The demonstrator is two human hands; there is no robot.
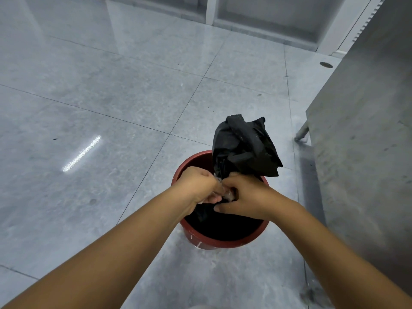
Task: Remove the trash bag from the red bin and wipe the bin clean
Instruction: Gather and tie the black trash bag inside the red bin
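A round red bin (223, 241) stands on the grey tiled floor, with white smears on its near outer wall. A black trash bag (243, 148) sits in it, its gathered top bunched up and sticking out above the far rim. Both my hands meet over the middle of the bin's mouth. My left hand (198, 186) is closed around the gathered neck of the bag, with a bit of clear or white material showing between the fingers. My right hand (243, 195) grips the same neck from the right. The inside of the bin looks dark.
A grey metal cabinet or counter (361, 134) with a steel leg (302, 131) stands close on the right of the bin. White shelving (263, 21) runs along the far wall. The tiled floor (111, 97) stretches to the left and ahead.
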